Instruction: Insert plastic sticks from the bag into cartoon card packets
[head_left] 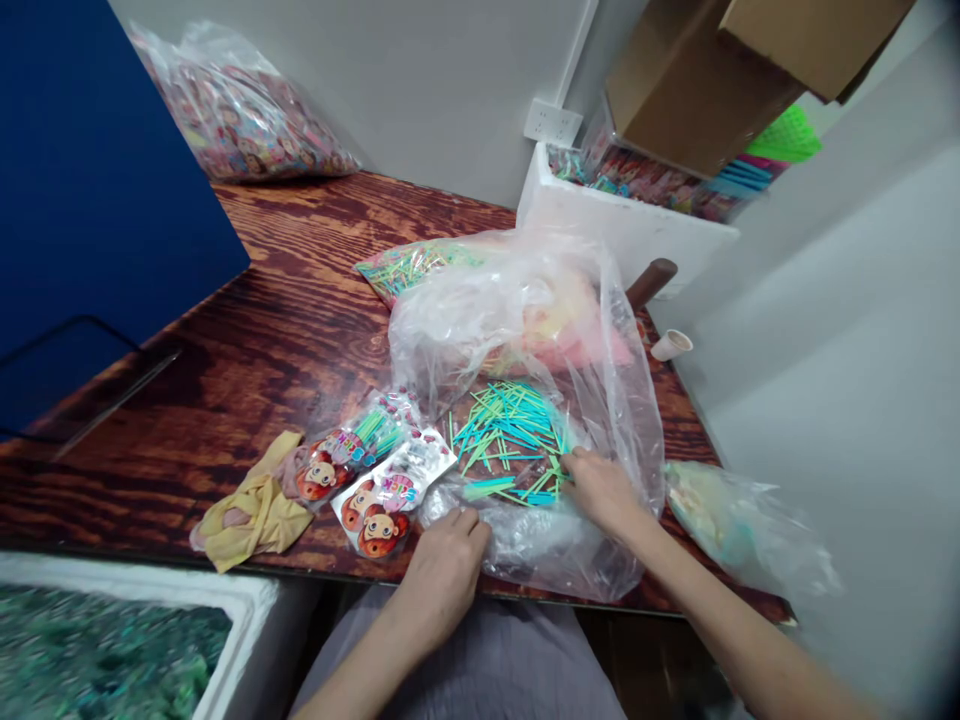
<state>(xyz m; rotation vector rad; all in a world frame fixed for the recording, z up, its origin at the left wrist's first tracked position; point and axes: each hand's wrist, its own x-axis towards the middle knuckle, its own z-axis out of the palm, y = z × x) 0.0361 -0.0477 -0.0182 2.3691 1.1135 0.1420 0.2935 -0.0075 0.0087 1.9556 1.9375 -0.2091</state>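
Note:
A loose heap of blue and green sticks (pixel 510 435) lies on a clear plastic bag (pixel 517 330) spread over the wooden table (pixel 285 300). My right hand (pixel 604 490) rests on the right edge of the heap, fingers curled and pinching at the sticks. My left hand (pixel 446 565) sits at the table's front edge with its fingers curled on the crumpled plastic. Two printed cartoon packets (pixel 390 495) (pixel 341 455) lie just left of the heap, one showing green sticks inside.
A yellow cloth (pixel 255 510) lies at the front left. A bag of sticks (pixel 409 265) and a large bag of packets (pixel 240 110) sit farther back. White foam boxes stand at back right (pixel 622 225) and lower left (pixel 232 600). A blue board (pixel 90 190) leans left.

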